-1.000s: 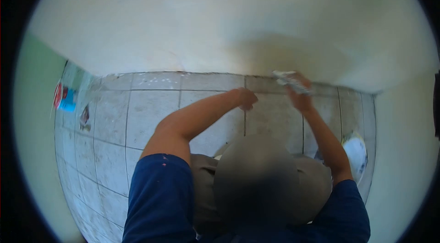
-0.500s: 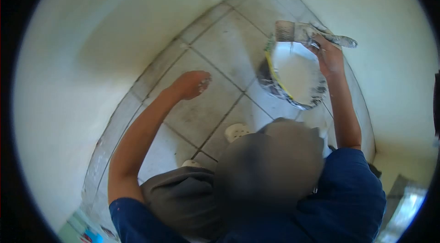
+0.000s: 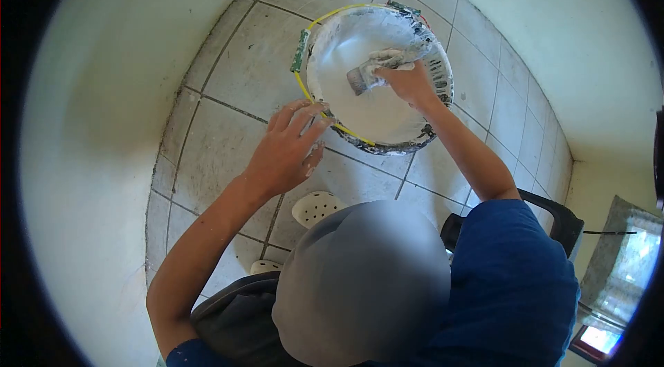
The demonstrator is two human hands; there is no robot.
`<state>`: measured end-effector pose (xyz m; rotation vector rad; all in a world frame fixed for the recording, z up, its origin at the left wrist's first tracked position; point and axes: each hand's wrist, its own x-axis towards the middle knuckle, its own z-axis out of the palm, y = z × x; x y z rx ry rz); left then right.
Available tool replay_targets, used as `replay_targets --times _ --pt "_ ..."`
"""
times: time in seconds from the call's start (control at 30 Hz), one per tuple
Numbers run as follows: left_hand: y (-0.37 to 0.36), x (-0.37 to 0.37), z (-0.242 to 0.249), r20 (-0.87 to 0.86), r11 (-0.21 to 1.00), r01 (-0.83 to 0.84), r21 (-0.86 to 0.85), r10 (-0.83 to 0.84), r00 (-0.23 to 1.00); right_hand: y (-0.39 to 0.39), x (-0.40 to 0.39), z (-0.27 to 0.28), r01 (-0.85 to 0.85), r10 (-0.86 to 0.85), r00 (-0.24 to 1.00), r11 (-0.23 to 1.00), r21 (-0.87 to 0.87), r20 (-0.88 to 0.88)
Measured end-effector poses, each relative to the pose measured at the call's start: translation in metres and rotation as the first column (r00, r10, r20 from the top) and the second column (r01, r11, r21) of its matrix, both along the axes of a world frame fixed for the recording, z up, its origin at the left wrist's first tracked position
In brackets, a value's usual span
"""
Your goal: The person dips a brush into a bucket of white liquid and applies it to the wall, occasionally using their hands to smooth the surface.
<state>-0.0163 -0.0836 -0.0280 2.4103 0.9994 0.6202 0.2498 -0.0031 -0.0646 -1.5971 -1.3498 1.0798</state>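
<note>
A round bucket with a paint-smeared rim stands on the tiled floor, holding white paint. Its yellow handle hangs around the near left side and carries a green grip. My right hand grips a paint-caked paintbrush inside the bucket, bristles pointing left and low over the paint. Whether the bristles touch the paint is hard to tell. At the left rim, my left hand has its fingers spread, the tips at or just beside the rim and handle. White specks mark its fingers.
Pale walls rise on the left and right of the tiled floor. Light-coloured clogs are on the feet below the bucket. A black plastic frame, perhaps a chair, stands behind the right arm.
The paintbrush has gone from above the bucket's far rim down into the bucket with my right hand. My left hand has reached the left rim and spread its fingers. The view has shifted.
</note>
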Motion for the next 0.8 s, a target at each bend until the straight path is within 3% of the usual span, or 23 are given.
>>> replay_targets --times 0.1,0.2,0.3,0.4,0.43,0.5,0.7,0.77,0.8 --pt "0.009 0.008 -0.004 -0.100 0.998 -0.011 0.063 0.017 0.995 0.001 0.002 -0.010 -0.135 0.135 0.990 0.991 -0.001 0.045" --pt "0.018 0.012 -0.006 -0.143 0.987 0.037 0.158 -0.014 0.990 0.003 0.007 -0.040 -0.150 0.138 0.964 0.988 0.034 0.229" --pt "0.023 0.016 -0.013 -0.096 0.980 0.047 0.192 -0.029 0.995 -0.005 0.000 -0.022 0.015 0.002 0.993 0.989 -0.145 0.119" --pt "0.024 0.013 -0.019 -0.072 0.978 0.057 0.202 -0.043 0.996 0.001 0.004 -0.007 0.024 -0.088 0.987 0.907 -0.420 -0.134" --pt "0.025 0.011 -0.018 -0.064 0.979 0.059 0.197 -0.047 0.997 0.003 0.004 0.002 -0.025 -0.095 0.964 0.897 -0.441 -0.249" --pt "0.026 0.006 -0.014 -0.048 0.981 0.062 0.185 -0.054 0.997 0.003 0.004 0.022 -0.131 -0.115 0.878 0.875 -0.466 -0.464" --pt "0.022 -0.030 -0.020 0.087 0.985 -0.118 0.128 0.108 0.990 -0.001 0.009 0.034 -0.060 -0.221 0.785 0.902 -0.427 -0.579" --pt "0.021 -0.044 -0.025 0.139 0.980 -0.200 -0.002 0.198 0.970 -0.005 0.015 0.034 -0.074 -0.149 0.814 0.932 -0.355 -0.561" --pt "0.020 -0.059 -0.027 0.150 0.961 -0.268 -0.067 0.275 0.950 -0.004 0.018 0.033 -0.082 -0.133 0.771 0.949 -0.304 -0.623"
